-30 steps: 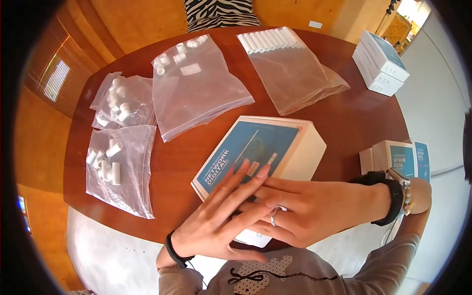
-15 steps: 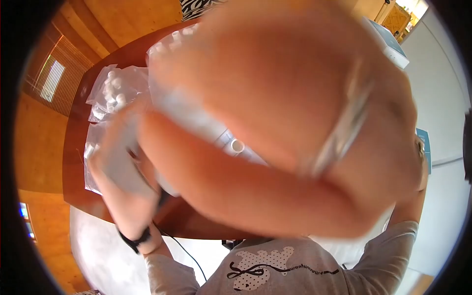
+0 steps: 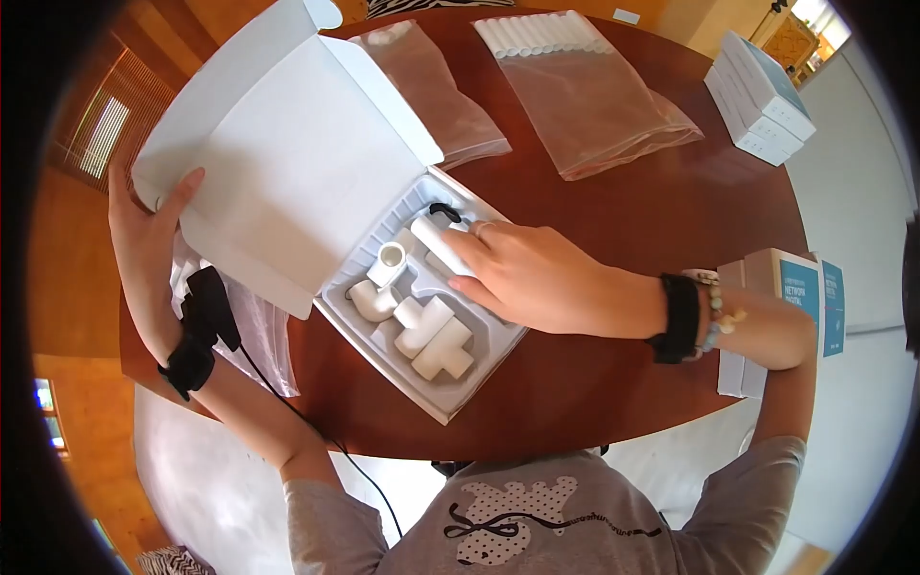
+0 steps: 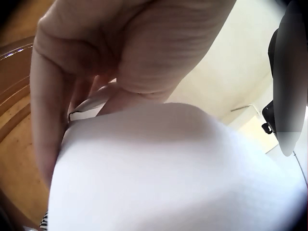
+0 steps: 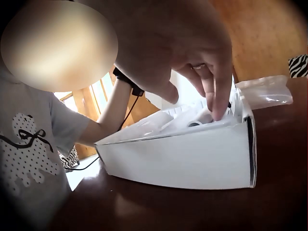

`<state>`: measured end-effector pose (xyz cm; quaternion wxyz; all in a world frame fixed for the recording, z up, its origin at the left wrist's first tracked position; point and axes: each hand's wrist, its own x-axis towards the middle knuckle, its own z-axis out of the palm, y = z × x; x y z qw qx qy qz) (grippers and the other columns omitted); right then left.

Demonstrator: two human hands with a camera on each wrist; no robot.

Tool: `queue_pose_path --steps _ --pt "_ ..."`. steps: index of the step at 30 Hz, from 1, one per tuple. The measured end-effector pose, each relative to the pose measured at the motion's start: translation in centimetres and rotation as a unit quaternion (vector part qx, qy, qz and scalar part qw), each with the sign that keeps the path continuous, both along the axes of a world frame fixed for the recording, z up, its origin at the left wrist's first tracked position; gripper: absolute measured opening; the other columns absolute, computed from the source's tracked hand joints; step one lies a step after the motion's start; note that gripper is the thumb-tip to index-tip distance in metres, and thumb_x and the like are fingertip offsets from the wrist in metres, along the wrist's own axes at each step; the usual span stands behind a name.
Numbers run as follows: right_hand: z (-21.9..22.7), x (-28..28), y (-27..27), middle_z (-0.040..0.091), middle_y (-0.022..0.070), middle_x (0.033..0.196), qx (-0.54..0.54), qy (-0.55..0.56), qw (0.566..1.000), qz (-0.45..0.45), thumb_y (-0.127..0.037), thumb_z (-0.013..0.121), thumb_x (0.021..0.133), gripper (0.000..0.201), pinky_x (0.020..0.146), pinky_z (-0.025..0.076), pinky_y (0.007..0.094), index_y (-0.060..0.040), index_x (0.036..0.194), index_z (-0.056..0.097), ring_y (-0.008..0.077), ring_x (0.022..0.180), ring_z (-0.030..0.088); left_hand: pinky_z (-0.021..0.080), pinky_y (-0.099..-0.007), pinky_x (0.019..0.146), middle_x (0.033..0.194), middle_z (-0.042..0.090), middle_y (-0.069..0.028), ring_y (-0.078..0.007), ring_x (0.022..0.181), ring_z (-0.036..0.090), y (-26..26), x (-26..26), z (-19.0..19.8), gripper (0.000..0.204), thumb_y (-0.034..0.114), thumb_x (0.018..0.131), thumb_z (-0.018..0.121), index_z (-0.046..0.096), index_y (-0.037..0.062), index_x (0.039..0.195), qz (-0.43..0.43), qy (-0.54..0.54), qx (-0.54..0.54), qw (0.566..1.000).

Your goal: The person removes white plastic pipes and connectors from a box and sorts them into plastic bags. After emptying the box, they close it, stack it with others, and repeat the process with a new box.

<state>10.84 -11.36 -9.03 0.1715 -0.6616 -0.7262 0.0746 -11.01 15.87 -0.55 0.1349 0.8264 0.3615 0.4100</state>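
A white cardboard box (image 3: 377,356) stands with its lid (image 3: 287,144) raised toward the left. My left hand (image 3: 149,216) grips the lid's outer edge, thumb on the inner face; the left wrist view shows fingers wrapped over the white card (image 4: 144,163). Inside lies a moulded tray holding several white pipe fittings, among them a T-shaped fitting (image 3: 444,352), an elbow (image 3: 370,301) and an upright fitting (image 3: 388,259). My right hand (image 3: 556,283) reaches into the box from the right. Its fingertips are at a white pipe (image 3: 430,236), with the thumb held apart. A black cord (image 3: 444,211) lies in the tray's far corner.
A plastic bag of white pipes (image 3: 604,115) lies at the back of the table. Another bag (image 3: 441,105) is partly behind the lid, and a third (image 3: 259,335) partly under it. White boxes are stacked at back right (image 3: 762,105); more boxes (image 3: 797,278) stand beside the right forearm.
Both hands lay over the closed box; half a second ago they were apart and the right was blurred near the camera. Now the lid is up, the left hand on it, the right inside.
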Motion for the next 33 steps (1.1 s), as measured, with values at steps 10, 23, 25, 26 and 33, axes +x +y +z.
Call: queue_pose_path --steps 10,23,25,26,33 --pt "2.0 0.8 1.2 0.06 0.0167 0.066 -0.078 -0.072 0.994 0.011 -0.021 0.06 0.08 0.032 0.052 0.052 0.0396 0.0075 0.093 0.054 0.0326 0.055 0.062 0.054 -0.0267 0.073 0.11 0.065 -0.0117 -0.0174 0.092 0.064 -1.2 -0.7 0.4 0.056 0.025 0.083 0.069 0.047 0.0056 0.13 0.047 0.005 0.092 0.995" --pt "1.1 0.3 1.3 0.057 0.0265 0.083 -0.119 -0.022 0.993 -0.008 -0.012 0.059 0.081 0.039 0.061 0.052 0.0383 0.0156 0.107 0.048 0.0376 0.07 0.062 0.051 -0.0238 0.078 0.106 0.065 -0.0134 -0.0144 0.093 0.063 -2.7 -0.1 1.3 0.04 0.023 0.089 0.062 0.055 -0.0011 0.12 -0.027 0.003 0.06 0.998" --pt "0.9 0.4 1.4 0.057 0.0254 0.083 -0.109 -0.005 0.994 0.007 -0.013 0.06 0.081 0.031 0.063 0.052 0.0403 0.0117 0.098 0.05 0.0386 0.071 0.062 0.051 -0.0237 0.078 0.106 0.065 -0.0134 -0.0143 0.093 0.063 -2.7 -0.2 1.3 0.04 0.023 0.089 0.062 0.055 -0.0005 0.12 -0.015 0.012 0.06 0.998" --pt "1.1 0.5 1.6 0.058 0.0243 0.082 -0.12 0.001 0.993 0.01 -0.012 0.06 0.081 0.029 0.063 0.051 0.041 0.0111 0.096 0.051 0.0388 0.072 0.061 0.051 -0.0237 0.077 0.106 0.066 -0.0133 -0.0143 0.093 0.063 -2.7 -0.2 1.4 0.039 0.023 0.09 0.062 0.055 -0.0002 0.12 -0.013 0.02 0.067 0.997" --pt "0.7 0.2 3.8 0.062 0.0197 0.076 -0.149 -0.025 0.988 0.026 -0.012 0.068 0.072 0.027 0.061 0.051 0.042 0.0072 0.085 0.053 0.0372 0.071 0.063 0.051 -0.0249 0.077 0.106 0.066 -0.0105 -0.0153 0.095 0.063 -2.9 0.0 1.3 0.035 0.021 0.089 0.061 0.057 0.0018 0.118 -0.007 0.042 0.107 0.993"
